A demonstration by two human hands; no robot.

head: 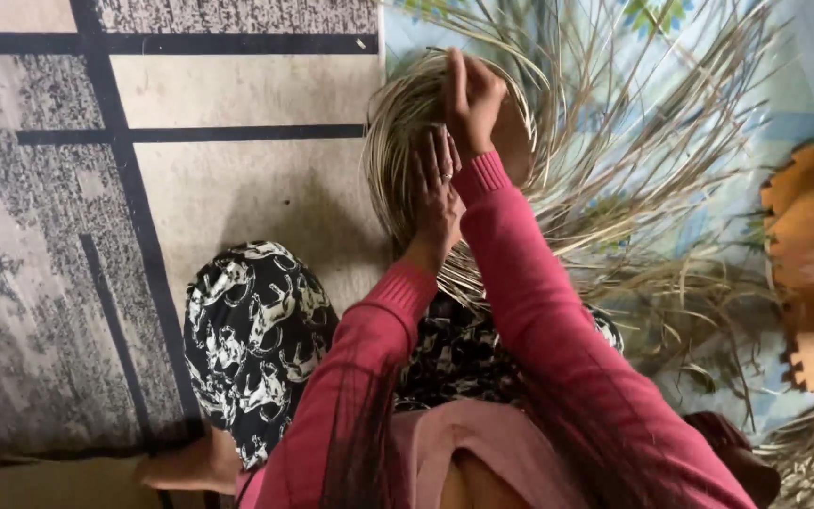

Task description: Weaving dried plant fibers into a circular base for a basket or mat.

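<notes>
Pink sleeves (520,283) cross over patterned trousers (256,330). Just beyond, left hand (437,193) lies flat, fingers together, steadying the half-woven straw basket (398,123) on the lap's far edge; right hand (471,94) pinches a strand at its rim, loose straw (652,160) fanning right over the floor mat (237,188).

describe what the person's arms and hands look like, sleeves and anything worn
Both arms are covered by long pink knitted sleeves with ribbed cuffs at the wrists. The hands are bare, without gloves. The left hand wears a thin ring on one finger. The right hand shows no ring or other jewellery from this angle. No watch or bracelet is visible on either wrist.
</notes>
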